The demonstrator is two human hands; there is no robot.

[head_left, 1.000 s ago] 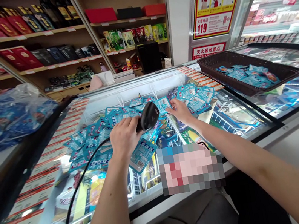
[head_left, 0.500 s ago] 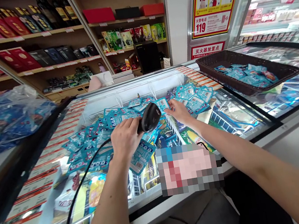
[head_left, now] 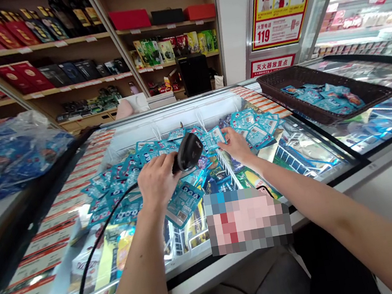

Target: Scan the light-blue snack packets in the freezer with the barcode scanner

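A black corded barcode scanner (head_left: 189, 151) is gripped in my left hand (head_left: 158, 181), its head turned toward my right side. My right hand (head_left: 235, 144) pinches the edge of a blue snack packet (head_left: 214, 138) near the scanner's head. More blue packets (head_left: 125, 184) are spread over the glass top (head_left: 319, 166) of the chest freezer, to the left and behind my hands. Another group of packets (head_left: 256, 127) lies just beyond my right hand. One single packet (head_left: 183, 204) rests below the scanner, closer to me.
A brown woven basket (head_left: 334, 116) with blue packets stands at the right. At the left lies a clear plastic bag (head_left: 10, 158) full of blue packets. The scanner cable (head_left: 88, 265) runs along my left forearm. A pixelated item (head_left: 249, 221) sits at the freezer's front edge.
My left hand and the scanner have shifted slightly left. The packet in my right hand has moved a little to the right and tilted.
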